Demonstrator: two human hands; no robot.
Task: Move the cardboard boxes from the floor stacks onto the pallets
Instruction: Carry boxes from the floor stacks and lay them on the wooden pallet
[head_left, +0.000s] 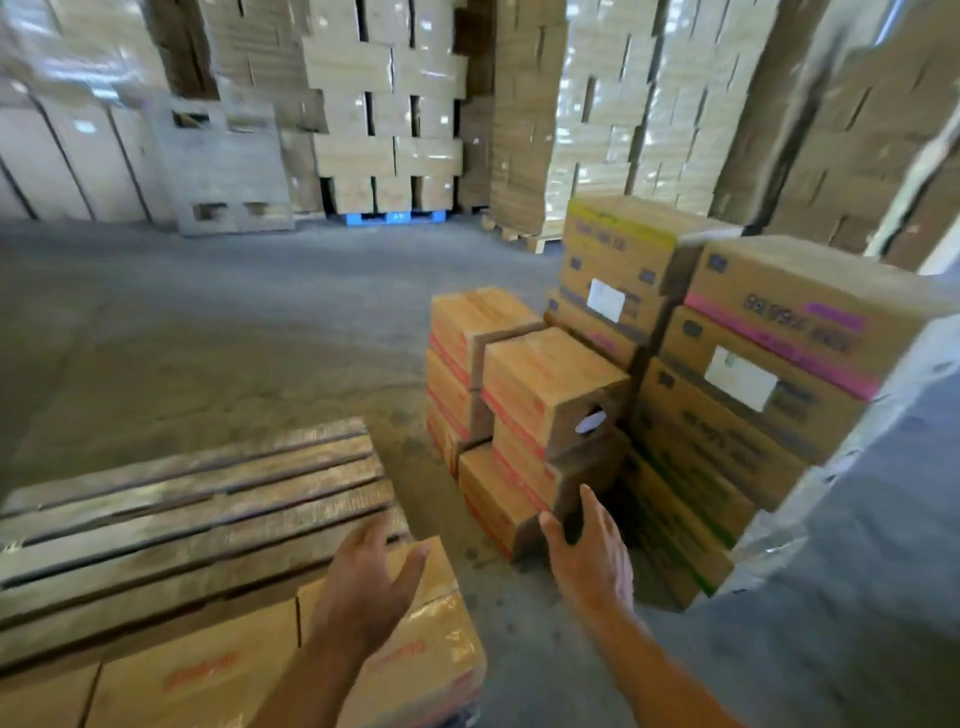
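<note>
A wooden pallet (192, 499) lies on the floor at the lower left. Brown cardboard boxes with red print (208, 675) sit on its near edge. My left hand (369, 582) hovers with spread fingers over the rightmost of them (441, 639). My right hand (592, 556) is open in the air, holding nothing, just in front of a floor stack of small red-striped boxes (550, 395). The lowest box of that stack (498, 493) lies closest to my right fingers.
Larger boxes with pink and yellow stripes (769, 364) are stacked to the right of the small ones. Tall wrapped pallet loads (389, 114) line the back wall, one on a blue pallet (395, 215). A grey pallet (223, 166) leans upright at the back left. Bare concrete floor (234, 322) lies between.
</note>
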